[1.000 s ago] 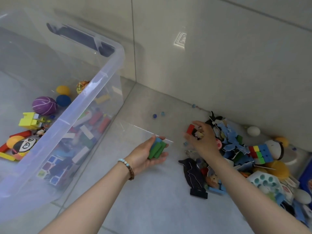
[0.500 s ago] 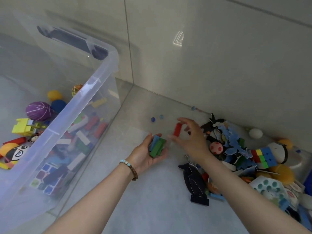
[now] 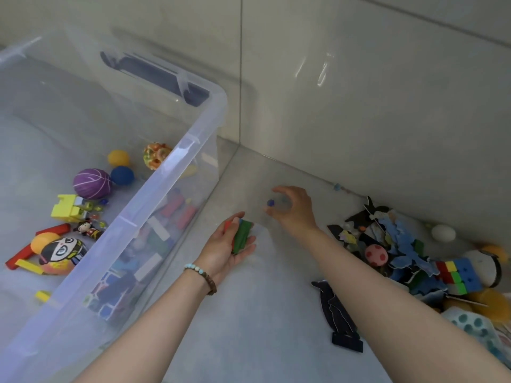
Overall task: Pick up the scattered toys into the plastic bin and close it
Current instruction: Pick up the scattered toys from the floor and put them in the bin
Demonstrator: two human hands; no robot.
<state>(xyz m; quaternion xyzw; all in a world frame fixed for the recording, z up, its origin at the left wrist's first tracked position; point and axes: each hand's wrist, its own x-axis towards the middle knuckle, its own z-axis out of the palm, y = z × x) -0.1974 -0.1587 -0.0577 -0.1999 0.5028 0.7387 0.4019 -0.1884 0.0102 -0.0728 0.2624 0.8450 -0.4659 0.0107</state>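
Observation:
A clear plastic bin (image 3: 166, 175) stands open on the left, with a purple ball (image 3: 91, 183), small balls, blocks and figures inside. My left hand (image 3: 218, 252) lies palm up beside the bin's right wall and holds a few wooden blocks (image 3: 242, 234), green, blue and red, under its thumb. My right hand (image 3: 297, 211) hovers over the floor with curved finger and thumb on either side of a small blue marble (image 3: 270, 202), not touching it. A second, pale marble lies just under the fingers. The scattered toy pile (image 3: 401, 244) lies to the right along the wall.
A tiled wall runs behind the floor. A black penguin cutout (image 3: 337, 313) lies near my right forearm. A colour cube (image 3: 459, 275), a white egg (image 3: 443, 233) and a teal marble (image 3: 336, 186) sit by the wall. The bin's lid is not in view.
The red block went from my right hand into my left hand with the others. My right hand then moved left from the pile to the marbles.

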